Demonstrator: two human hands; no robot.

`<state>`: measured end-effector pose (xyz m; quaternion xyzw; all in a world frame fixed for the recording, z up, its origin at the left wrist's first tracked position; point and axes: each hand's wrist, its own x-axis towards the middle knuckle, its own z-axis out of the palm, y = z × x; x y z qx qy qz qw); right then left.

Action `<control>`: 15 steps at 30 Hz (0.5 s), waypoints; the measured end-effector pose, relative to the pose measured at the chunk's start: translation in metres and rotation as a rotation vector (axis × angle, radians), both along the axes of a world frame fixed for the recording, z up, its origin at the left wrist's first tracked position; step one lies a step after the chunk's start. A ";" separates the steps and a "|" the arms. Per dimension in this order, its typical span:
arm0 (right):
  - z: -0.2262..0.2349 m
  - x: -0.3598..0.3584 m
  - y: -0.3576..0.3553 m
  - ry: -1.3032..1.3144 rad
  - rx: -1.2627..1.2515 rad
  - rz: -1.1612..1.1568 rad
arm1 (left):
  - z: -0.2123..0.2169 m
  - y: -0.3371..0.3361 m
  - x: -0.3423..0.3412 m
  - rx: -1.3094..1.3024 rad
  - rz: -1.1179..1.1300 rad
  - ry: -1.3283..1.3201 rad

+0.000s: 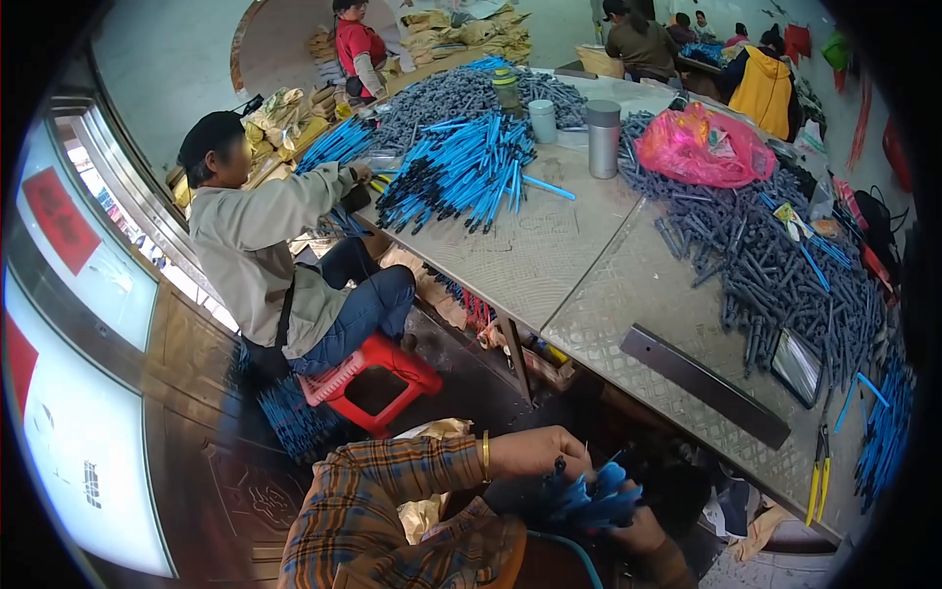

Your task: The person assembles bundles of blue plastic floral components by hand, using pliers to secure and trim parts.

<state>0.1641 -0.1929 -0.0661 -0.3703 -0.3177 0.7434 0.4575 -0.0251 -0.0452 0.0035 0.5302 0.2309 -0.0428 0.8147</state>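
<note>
Plainly, we saw the left hand [540, 454] in front of the table's near edge, its fingers curled against a bundle of slim blue pieces [599, 499] with dark knobby tips; we could not tell what they pinched. The right hand [643, 532] touched the bundle's lower end, but blur kept us from telling whether it had closed. The bundle sat below the table [559, 236], whose metal top was scuffed and finely patterned. On the table's near part we noted a smooth, dark rectangular bar [705, 388] and, at its near right corner, yellow-handled pliers [818, 481]. Ribbed grey tubes [746, 265] covered the table's right side beneath a crinkled pink plastic bag [702, 147]. Toward the table's far side stood a brushed cylindrical flask [603, 142]; along its left edge, a co-worker [260, 221] sat on a glossy red stool [378, 378].
</note>
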 end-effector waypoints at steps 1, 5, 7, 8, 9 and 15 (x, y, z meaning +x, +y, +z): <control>-0.006 -0.005 0.001 0.010 -0.013 -0.068 | -0.004 0.004 0.002 0.024 0.027 -0.001; -0.032 -0.020 0.001 0.018 -0.011 -0.256 | -0.011 0.008 0.012 0.104 0.049 0.035; -0.013 -0.018 0.010 0.055 0.113 -0.132 | -0.004 0.005 0.011 0.116 0.055 0.072; -0.015 -0.018 0.015 -0.057 0.222 -0.134 | -0.002 0.007 0.013 0.105 0.029 0.070; -0.021 -0.019 0.013 -0.172 0.331 -0.127 | -0.002 0.006 0.016 0.097 0.006 0.068; -0.009 -0.020 0.002 -0.075 0.238 -0.172 | -0.003 -0.001 0.023 0.015 -0.099 -0.010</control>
